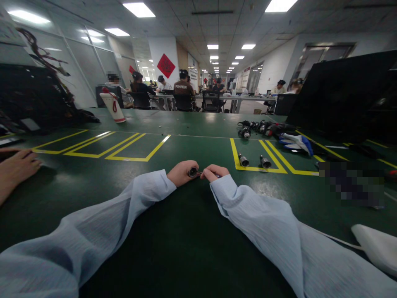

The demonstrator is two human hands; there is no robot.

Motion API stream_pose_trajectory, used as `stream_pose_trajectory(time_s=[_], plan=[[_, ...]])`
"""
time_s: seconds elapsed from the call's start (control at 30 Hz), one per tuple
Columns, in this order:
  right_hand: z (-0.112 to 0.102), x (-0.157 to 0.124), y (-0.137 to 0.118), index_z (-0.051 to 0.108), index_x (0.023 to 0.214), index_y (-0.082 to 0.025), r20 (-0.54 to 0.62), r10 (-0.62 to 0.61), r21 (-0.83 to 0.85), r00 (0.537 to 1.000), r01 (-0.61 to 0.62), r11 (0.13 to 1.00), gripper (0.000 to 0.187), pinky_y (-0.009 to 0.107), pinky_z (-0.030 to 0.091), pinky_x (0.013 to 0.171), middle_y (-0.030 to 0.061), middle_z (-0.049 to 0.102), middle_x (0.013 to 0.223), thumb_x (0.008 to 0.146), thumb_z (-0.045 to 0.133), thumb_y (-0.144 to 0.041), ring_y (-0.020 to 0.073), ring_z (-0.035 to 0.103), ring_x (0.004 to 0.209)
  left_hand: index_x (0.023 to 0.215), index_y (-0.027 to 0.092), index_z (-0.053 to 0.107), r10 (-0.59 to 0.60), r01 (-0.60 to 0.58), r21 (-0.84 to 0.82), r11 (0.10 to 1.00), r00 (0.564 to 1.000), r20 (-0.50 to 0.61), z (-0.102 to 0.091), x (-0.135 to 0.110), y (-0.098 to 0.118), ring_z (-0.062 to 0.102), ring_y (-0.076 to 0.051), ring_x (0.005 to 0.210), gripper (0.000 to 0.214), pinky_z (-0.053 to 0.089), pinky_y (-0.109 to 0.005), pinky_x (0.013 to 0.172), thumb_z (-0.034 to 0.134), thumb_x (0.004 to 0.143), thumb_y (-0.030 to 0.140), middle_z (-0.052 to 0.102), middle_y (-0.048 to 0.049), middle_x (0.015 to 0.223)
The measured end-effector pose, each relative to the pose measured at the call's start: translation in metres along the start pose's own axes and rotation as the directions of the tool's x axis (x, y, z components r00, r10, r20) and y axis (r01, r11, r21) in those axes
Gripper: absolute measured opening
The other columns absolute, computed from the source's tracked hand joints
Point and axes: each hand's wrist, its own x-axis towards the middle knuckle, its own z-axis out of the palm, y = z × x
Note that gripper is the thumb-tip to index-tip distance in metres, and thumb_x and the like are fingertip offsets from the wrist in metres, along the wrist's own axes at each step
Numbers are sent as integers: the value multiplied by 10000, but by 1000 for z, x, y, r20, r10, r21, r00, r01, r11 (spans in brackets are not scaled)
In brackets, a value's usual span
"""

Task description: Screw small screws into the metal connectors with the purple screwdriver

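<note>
My left hand is closed around a small metal cylindrical part on the green table. My right hand is pinched on a thin tool whose tip points into that part; the tool is too small to name. Both arms wear light blue sleeves and rest on the table. Two similar metal parts lie just beyond my right hand, inside a yellow-taped box.
More dark parts and a blue-white glove lie at the far right. Another person's hand rests at the left edge. A white cup stands far left, a black panel at right, and a white object near right.
</note>
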Motion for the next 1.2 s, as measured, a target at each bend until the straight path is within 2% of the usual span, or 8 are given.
stream_pose_trajectory(time_s=[0.17,0.3,0.47,0.6,0.73,0.9,1.03,1.2], plan=[[-6,6,9,617,511,-169,150,270,488,951,-308,817,198,238,437,543,6,625,522,653,526,-273,109,544,508,682,152,484,33,-33,-5,999,999,-19,1,-2,1,484,-102,585,91,380,-206,549,503,728,228,502,7,642],[-8,3,17,609,536,-163,212,317,582,924,-381,719,214,243,442,527,20,644,547,652,530,-324,108,546,497,664,155,476,28,-30,-33,999,999,-44,4,-2,2,472,-94,562,98,375,-199,538,507,726,225,491,17,618],[-6,-10,6,620,575,-174,-6,87,256,996,-83,963,235,272,434,597,29,637,578,723,492,-305,133,547,572,675,154,485,41,-41,9,999,999,-9,5,-2,2,486,-100,577,61,379,-201,548,509,715,193,507,12,631],[-6,-15,-3,642,563,-175,-26,-120,-80,992,118,990,247,281,399,647,32,633,599,726,468,-239,148,533,637,703,154,496,85,-89,92,992,995,44,4,-3,3,494,-113,608,5,381,-210,565,500,705,150,511,3,654],[-14,-8,3,642,551,-170,76,43,160,996,-55,986,237,266,416,638,24,645,586,699,480,-260,136,553,621,699,158,489,115,-120,84,989,991,66,3,-4,5,488,-111,600,17,378,-209,561,486,711,146,505,4,652],[-17,-2,16,622,577,-168,216,299,461,929,-368,808,200,261,434,577,26,660,582,653,536,-332,132,574,581,677,160,485,113,-114,22,993,993,28,3,-3,5,480,-103,571,38,375,-206,550,491,714,168,498,11,625],[-14,-5,14,625,595,-165,147,229,399,962,-270,877,223,268,444,599,37,663,610,685,531,-346,138,576,605,672,160,489,67,-67,-2,998,998,3,4,-3,4,488,-102,575,55,383,-207,559,496,721,184,510,10,630],[-13,-11,4,644,559,-183,61,14,83,998,-19,996,246,299,428,678,28,648,608,723,493,-287,157,567,648,708,159,505,71,-73,50,996,996,57,4,-3,5,512,-119,629,5,392,-217,589,500,707,157,535,-3,673]])
